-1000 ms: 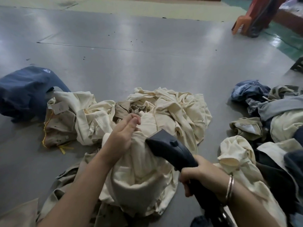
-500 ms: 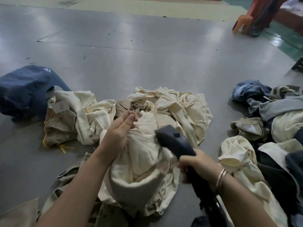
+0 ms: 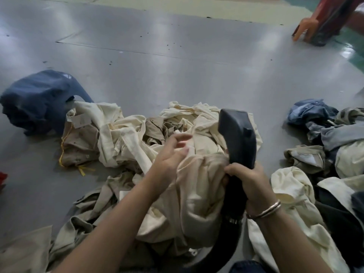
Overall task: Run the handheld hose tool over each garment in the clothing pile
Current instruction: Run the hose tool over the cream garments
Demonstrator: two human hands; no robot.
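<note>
A pile of cream garments (image 3: 122, 138) lies on the grey floor in front of me. My right hand (image 3: 246, 180) grips the handle of the black hose tool (image 3: 238, 138), whose head stands upright above the pile. Its dark hose (image 3: 216, 259) curves away below my wrist. My left hand (image 3: 169, 154) pinches a fold of the cream garment (image 3: 197, 203) bunched between my arms, just left of the tool. The lower part of the tool is hidden by my right hand and the cloth.
A dark blue garment (image 3: 37, 97) lies at the left. A second heap of blue, grey and cream clothes (image 3: 331, 142) sits at the right. Orange plastic chair legs (image 3: 307, 26) stand at the far right. Bare grey floor (image 3: 177, 66) stretches beyond the pile.
My right hand has swung the tool's head up and to the right, off the cloth. My left hand has shifted right and loosened its fingers on the garment. The camera has moved closer.
</note>
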